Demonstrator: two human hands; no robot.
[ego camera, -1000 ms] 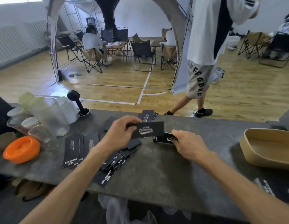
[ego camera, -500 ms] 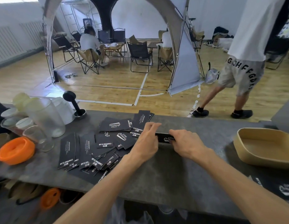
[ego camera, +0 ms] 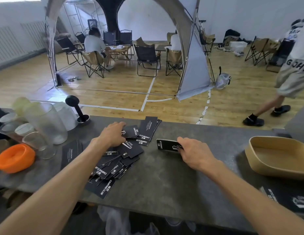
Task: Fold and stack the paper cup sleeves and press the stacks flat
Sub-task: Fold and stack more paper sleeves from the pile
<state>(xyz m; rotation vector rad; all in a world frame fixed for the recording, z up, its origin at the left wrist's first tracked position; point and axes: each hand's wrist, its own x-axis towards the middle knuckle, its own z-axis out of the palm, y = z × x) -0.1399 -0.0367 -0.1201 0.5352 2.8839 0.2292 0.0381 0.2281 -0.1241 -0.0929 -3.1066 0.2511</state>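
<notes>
A: The grey surface (ego camera: 164, 180) carries the loose sleeves (ego camera: 113, 160) at centre-left; the left hand (ego camera: 112, 134) lies flat-fingered on them.

B: The right hand (ego camera: 193, 151) grips the folded stack (ego camera: 166, 144) mid-frame. Probably best: lift one sleeve, align edges, then press.

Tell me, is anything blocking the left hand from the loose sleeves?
Nothing visible: the left hand already rests on the loose pile of sleeves. The right hand holds the folded stack apart, on bare counter.
</notes>
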